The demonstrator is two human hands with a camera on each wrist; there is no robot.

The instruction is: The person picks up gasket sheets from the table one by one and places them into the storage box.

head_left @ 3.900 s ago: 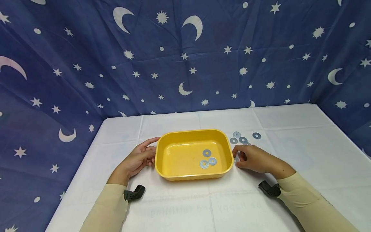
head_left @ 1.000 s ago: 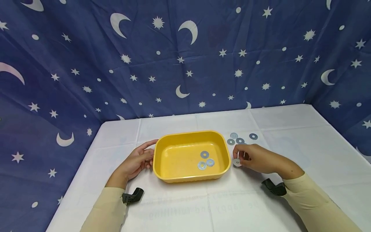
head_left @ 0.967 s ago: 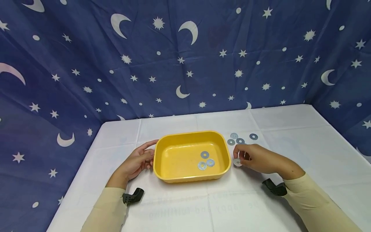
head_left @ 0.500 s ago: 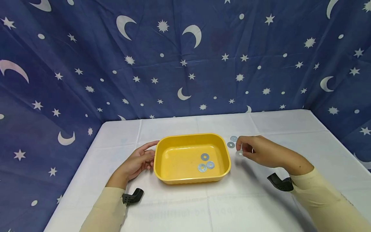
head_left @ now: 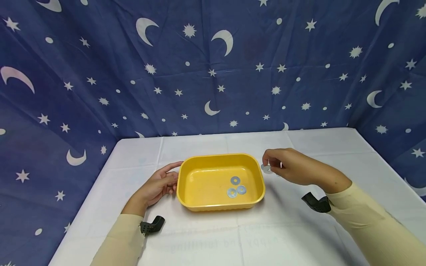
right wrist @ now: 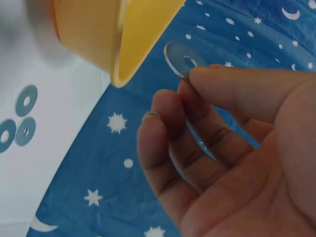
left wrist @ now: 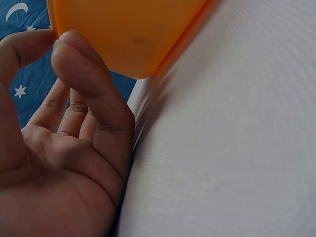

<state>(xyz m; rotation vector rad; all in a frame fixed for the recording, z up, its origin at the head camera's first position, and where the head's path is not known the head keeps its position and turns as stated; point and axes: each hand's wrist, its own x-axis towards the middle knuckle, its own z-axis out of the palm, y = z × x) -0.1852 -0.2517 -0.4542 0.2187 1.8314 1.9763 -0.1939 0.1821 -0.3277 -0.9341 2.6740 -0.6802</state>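
A yellow plastic tray (head_left: 219,205) stands on the table, with three metal washers (head_left: 232,190) lying in its right half. My left hand (head_left: 158,186) is at the tray's left end, its fingers relaxed and touching the outside of the wall; the left wrist view shows thumb and index finger against the tray (left wrist: 133,29). Just right of the tray and above the table, my right hand (head_left: 293,166) pinches a washer (right wrist: 177,53) between thumb and index finger. More washers (right wrist: 30,93) lie on the table; in the head view the right hand mostly hides them.
A white cloth (head_left: 199,236) covers the table. A blue curtain (head_left: 186,99) with moons and stars rises behind it and on both sides. Black wrist mounts (head_left: 153,224) are fixed over both sleeves.
My right hand has lifted the washer off the table beside the tray, moving up and away, then slightly left. The left hand and the tray's washers have stayed put.
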